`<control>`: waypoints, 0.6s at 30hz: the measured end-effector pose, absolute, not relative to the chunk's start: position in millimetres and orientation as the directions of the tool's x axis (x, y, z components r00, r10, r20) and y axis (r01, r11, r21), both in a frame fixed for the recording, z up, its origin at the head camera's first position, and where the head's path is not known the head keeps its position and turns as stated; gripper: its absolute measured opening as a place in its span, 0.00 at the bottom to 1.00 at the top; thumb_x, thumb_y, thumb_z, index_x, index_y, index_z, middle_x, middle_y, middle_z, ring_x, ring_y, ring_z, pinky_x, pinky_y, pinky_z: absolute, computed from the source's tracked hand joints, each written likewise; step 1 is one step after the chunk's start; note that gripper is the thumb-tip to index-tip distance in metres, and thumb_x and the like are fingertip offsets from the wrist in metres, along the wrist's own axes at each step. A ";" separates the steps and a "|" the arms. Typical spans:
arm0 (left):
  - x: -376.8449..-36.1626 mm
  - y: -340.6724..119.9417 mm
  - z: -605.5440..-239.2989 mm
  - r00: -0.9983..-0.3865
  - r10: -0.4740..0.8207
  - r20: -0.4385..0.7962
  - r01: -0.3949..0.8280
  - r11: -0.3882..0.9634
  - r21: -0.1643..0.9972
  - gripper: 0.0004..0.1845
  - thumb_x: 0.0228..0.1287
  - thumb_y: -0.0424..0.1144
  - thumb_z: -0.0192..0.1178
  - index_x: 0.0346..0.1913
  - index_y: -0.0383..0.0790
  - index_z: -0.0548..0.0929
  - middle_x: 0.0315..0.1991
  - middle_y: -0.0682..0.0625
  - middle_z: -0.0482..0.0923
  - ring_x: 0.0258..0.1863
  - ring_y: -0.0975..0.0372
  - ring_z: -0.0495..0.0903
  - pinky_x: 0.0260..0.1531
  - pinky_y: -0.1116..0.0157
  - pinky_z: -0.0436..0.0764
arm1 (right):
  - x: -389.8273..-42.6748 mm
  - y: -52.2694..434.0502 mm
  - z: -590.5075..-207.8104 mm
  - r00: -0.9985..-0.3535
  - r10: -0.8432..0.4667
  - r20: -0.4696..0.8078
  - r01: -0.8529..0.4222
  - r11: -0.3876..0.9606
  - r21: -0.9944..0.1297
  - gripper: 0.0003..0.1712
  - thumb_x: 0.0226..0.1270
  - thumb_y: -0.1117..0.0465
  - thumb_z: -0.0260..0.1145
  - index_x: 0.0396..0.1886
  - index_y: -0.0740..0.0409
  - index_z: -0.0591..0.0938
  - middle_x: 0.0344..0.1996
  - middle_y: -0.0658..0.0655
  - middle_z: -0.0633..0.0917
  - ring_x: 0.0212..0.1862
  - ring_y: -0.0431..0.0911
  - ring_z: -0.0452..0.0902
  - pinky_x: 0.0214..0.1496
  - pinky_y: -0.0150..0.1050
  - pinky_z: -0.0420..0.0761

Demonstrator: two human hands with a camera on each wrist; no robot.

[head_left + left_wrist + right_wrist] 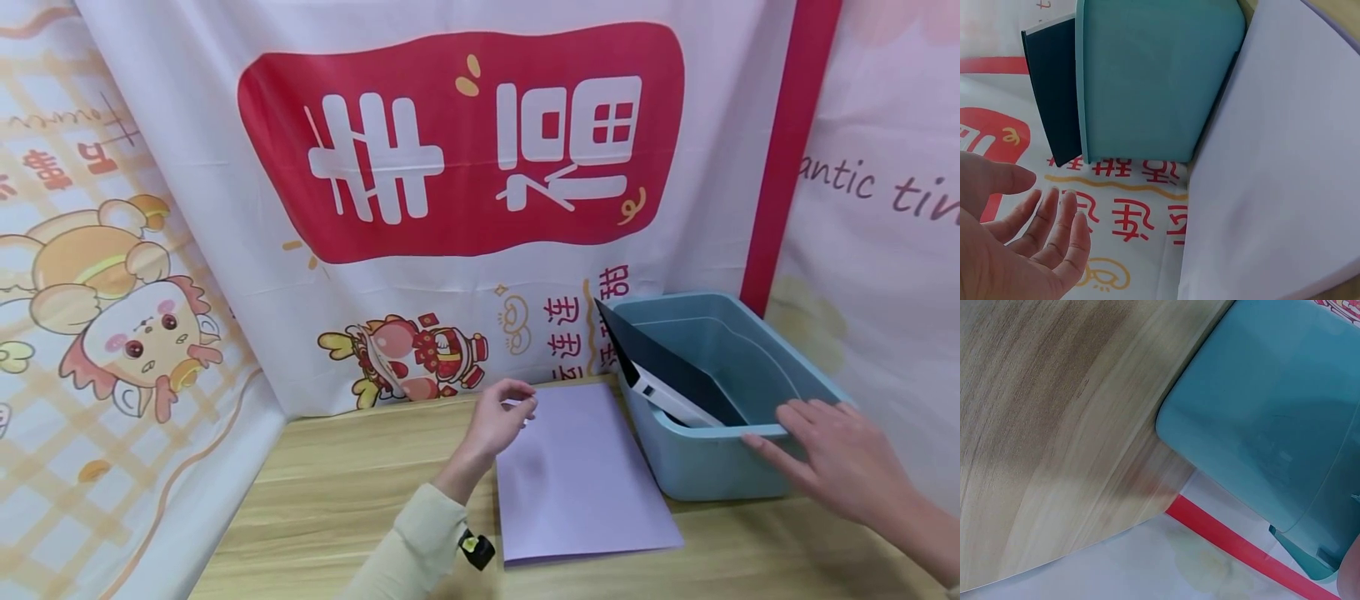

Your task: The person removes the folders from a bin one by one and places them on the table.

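Note:
A lavender sheet of paper (pixel 577 475) lies flat on the wooden table (pixel 337 492), beside a teal plastic bin (pixel 712 471). A black card with a white edge (pixel 660 367) leans inside the bin, one corner sticking up over the far rim. My left hand (pixel 504 417) hovers over the sheet's far left corner, fingers loosely curled and holding nothing. The left wrist view shows that left hand (pixel 1022 240) relaxed, with the bin (pixel 1154 81), the black card (pixel 1054 94) and the sheet (pixel 1279 175) beyond it. My right hand (pixel 825 458) lies with straight fingers on the bin's near rim.
Printed cloth backdrops (pixel 450 167) close off the back and both sides of the table. The bin (pixel 1272 406) stands at the table's right edge (pixel 1041 425), close to the backdrop's red stripe (pixel 1235 544). Bare wood lies left of the sheet.

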State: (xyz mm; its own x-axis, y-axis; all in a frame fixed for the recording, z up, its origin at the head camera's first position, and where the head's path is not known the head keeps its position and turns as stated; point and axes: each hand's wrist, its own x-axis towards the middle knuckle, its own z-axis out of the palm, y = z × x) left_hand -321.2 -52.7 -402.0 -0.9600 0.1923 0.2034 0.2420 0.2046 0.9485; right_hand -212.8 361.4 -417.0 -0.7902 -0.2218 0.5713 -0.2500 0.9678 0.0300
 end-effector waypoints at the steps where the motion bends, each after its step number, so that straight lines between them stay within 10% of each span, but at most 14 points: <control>1: -320.8 -50.9 -401.9 -0.959 0.198 0.201 0.242 0.208 0.948 0.11 0.68 0.31 0.64 0.50 0.30 0.83 0.42 0.43 0.84 0.35 0.58 0.85 0.38 0.62 0.87 | -212.7 361.4 -417.1 -0.791 -0.222 0.570 -0.250 0.968 0.029 0.25 0.61 0.36 0.71 0.25 0.47 0.71 0.22 0.46 0.69 0.26 0.43 0.63 0.27 0.40 0.65; 18: -311.9 -22.9 -398.8 -0.948 0.242 0.207 0.251 0.165 0.954 0.09 0.68 0.30 0.64 0.49 0.31 0.84 0.41 0.43 0.84 0.34 0.61 0.84 0.36 0.65 0.85 | -212.1 360.8 -414.8 -0.789 -0.228 0.571 -0.255 0.966 0.033 0.25 0.61 0.37 0.71 0.25 0.47 0.71 0.21 0.46 0.68 0.26 0.43 0.63 0.27 0.40 0.65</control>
